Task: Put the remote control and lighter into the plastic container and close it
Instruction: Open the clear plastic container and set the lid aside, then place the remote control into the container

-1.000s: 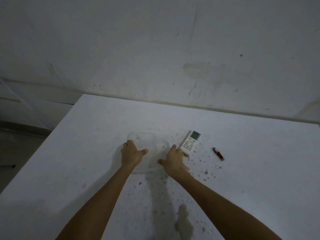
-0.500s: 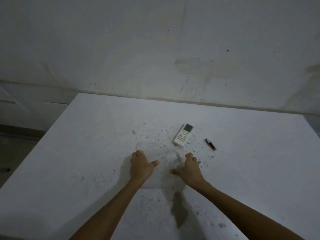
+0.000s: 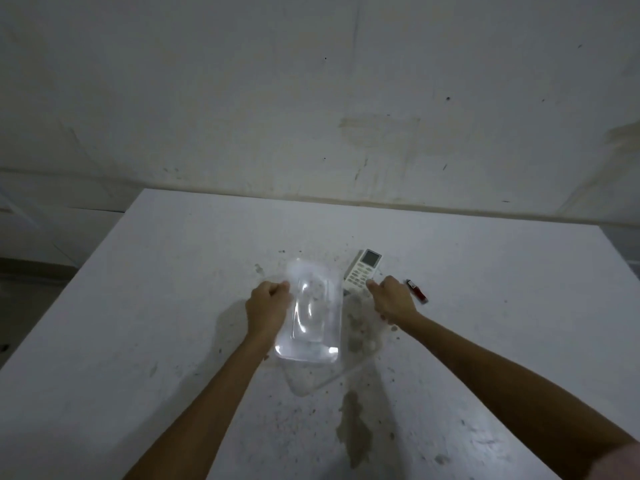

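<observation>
A clear plastic container stands open mid-table. Its lid [image 3: 313, 313] is swung up and tilted, with my left hand [image 3: 268, 306] shut on the lid's left edge. The see-through base [image 3: 360, 344] lies flat on the table just right of the lid and is hard to make out. The white remote control [image 3: 364, 268] lies beyond the base, screen end pointing away. My right hand [image 3: 393, 303] is at the remote's near end, fingertips touching it, holding nothing. The small red lighter [image 3: 417, 294] lies on the table just right of my right hand.
The white table [image 3: 156, 323] is speckled with dirt, with a dark stain [image 3: 353, 427] near the front. A stained wall [image 3: 311, 116] stands right behind it. The table's left edge drops to a dark floor [image 3: 31, 289].
Both hands held the closed container and drew it nearer. Now my left hand has swung the lid up, and my right hand has left the container and reached the remote.
</observation>
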